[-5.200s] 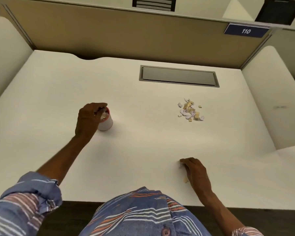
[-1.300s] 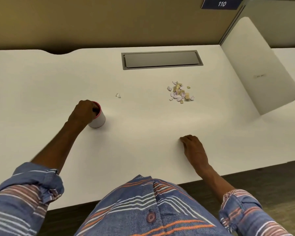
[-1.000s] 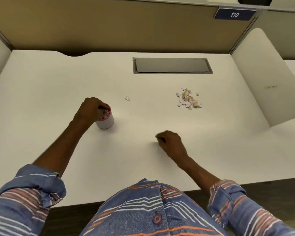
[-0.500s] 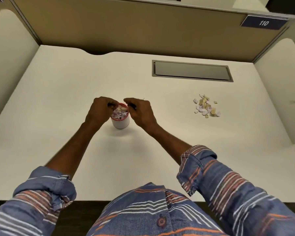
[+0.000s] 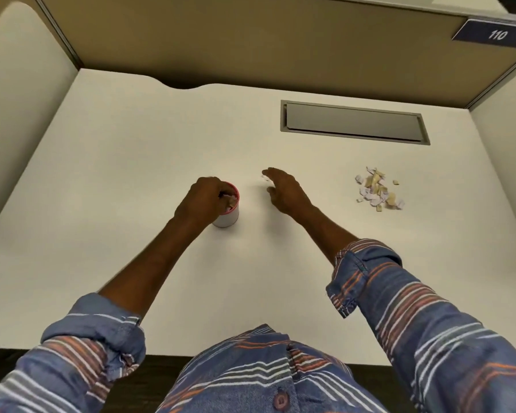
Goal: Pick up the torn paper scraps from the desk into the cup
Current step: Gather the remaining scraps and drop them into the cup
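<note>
A small white cup [image 5: 227, 218] with a red rim stands on the white desk [image 5: 131, 162], with paper scraps showing at its top. My left hand [image 5: 201, 204] wraps around the cup's left side and rim. My right hand [image 5: 283, 190] hovers just right of the cup, fingers spread, over a lone white scrap [image 5: 265, 177] at its fingertips. A pile of several white, lilac and tan torn scraps [image 5: 377, 189] lies farther right on the desk.
A grey recessed cable hatch [image 5: 353, 122] sits at the back of the desk. Tan divider panels [image 5: 251, 40] wall the back, with pale side panels left and right. A sign reading 110 [image 5: 496, 34] hangs at the top right.
My right hand came from the desk's front edge to the cup's rim, then moved off to the right with fingers spread. My left hand stayed on the cup.
</note>
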Demonstrator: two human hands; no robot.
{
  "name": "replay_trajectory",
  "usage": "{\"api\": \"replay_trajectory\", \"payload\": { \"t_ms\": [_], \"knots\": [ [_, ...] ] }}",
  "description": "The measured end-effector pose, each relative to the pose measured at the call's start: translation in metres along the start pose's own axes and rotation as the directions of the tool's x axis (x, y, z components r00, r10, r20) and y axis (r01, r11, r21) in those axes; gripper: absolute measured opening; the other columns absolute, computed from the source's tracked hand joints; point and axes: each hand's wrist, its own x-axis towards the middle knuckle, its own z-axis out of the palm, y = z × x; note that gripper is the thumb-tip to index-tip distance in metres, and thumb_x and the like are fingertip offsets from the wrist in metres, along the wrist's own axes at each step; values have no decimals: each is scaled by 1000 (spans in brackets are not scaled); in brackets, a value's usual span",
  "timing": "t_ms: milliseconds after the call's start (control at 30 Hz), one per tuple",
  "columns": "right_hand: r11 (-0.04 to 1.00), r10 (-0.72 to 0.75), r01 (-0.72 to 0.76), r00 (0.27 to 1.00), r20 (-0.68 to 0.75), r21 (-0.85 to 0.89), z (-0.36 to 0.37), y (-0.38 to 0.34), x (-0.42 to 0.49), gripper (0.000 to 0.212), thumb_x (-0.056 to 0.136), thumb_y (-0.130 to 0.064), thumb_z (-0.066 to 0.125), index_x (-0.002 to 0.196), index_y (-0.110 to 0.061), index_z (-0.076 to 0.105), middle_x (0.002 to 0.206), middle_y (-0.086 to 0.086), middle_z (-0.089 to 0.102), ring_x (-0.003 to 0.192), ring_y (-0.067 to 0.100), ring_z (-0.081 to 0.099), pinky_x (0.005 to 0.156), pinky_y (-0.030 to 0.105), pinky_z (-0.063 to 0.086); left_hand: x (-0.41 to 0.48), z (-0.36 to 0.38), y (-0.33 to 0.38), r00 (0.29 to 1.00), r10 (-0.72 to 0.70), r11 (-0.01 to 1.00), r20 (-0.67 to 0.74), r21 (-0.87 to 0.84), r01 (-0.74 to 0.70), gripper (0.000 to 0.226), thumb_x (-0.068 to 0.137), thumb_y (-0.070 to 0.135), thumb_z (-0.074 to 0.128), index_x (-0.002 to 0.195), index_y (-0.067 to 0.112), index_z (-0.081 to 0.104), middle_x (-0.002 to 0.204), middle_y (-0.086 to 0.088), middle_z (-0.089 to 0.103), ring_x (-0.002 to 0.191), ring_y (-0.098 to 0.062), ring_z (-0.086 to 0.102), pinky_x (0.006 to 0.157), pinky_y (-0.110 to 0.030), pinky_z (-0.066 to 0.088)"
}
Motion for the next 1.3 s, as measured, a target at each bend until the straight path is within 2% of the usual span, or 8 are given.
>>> {"api": "replay_trajectory", "payload": {
  "t_ms": [100,200,500,733,867,1067,1233,1300],
  "knots": [
    [967,-19,78,972,235,-244,7,8,14,62,102,-12,47,156,-7,17,166,13,5,153,28,11,123,36,19,2,1,5,1000,-16,994,20,109,14,21,87,14,61,101,14,76,105,-10,68,98,-30,64,77,-29,47],
    [930,-1,107,957,289,-351,12,5,28,65,105,-21,43,158,-8,7,167,10,-5,154,29,2,123,43,21,3,5,11,998,-28,986,52,163,20,27,88,11,59,111,11,73,115,-11,68,106,-28,63,86,-31,47],
    [933,-68,143,972,227,-330,23,35,-11,56,107,-24,36,156,-4,17,166,11,10,154,24,11,124,37,18,9,5,6,999,-2,985,41,171,-5,27,87,13,60,109,16,74,112,-8,68,105,-27,62,80,-25,41],
    [930,-231,220,973,-3,-296,-1,104,-124,41,99,-9,55,140,-10,55,147,7,52,137,25,50,110,36,46,10,6,-3,999,28,983,31,183,-33,29,85,14,70,113,19,75,120,-7,68,114,-28,61,93,-31,45],
    [953,-77,31,987,-144,-301,-38,149,-153,31,87,0,68,115,-10,74,122,8,70,111,29,67,86,40,59,11,12,-3,997,23,972,67,233,-38,31,87,12,65,117,18,73,130,-6,65,121,-29,59,98,-31,45],
    [911,200,-296,927,-318,-287,-96,189,-146,28,97,-21,61,123,-14,69,138,4,60,124,27,58,100,37,49,13,12,2,999,-2,960,43,278,-10,29,85,12,68,113,19,74,119,-11,69,109,-35,64,88,-36,51],
    [911,346,-365,930,-127,-193,-112,209,-135,63,98,-33,58,152,-11,34,162,16,20,150,34,19,122,41,19,11,-1,12,1000,27,973,1,227,-27,28,78,5,69,96,24,79,96,-8,74,90,-32,69,72,-32,52],
    [914,329,-339,941,-79,-223,-109,211,-136,62,99,-34,56,152,-9,34,161,18,23,149,35,21,122,39,19,10,-8,19,999,32,978,-41,206,-23,30,79,4,64,96,24,79,97,-4,75,90,-28,69,73,-30,52]
  ]
}}
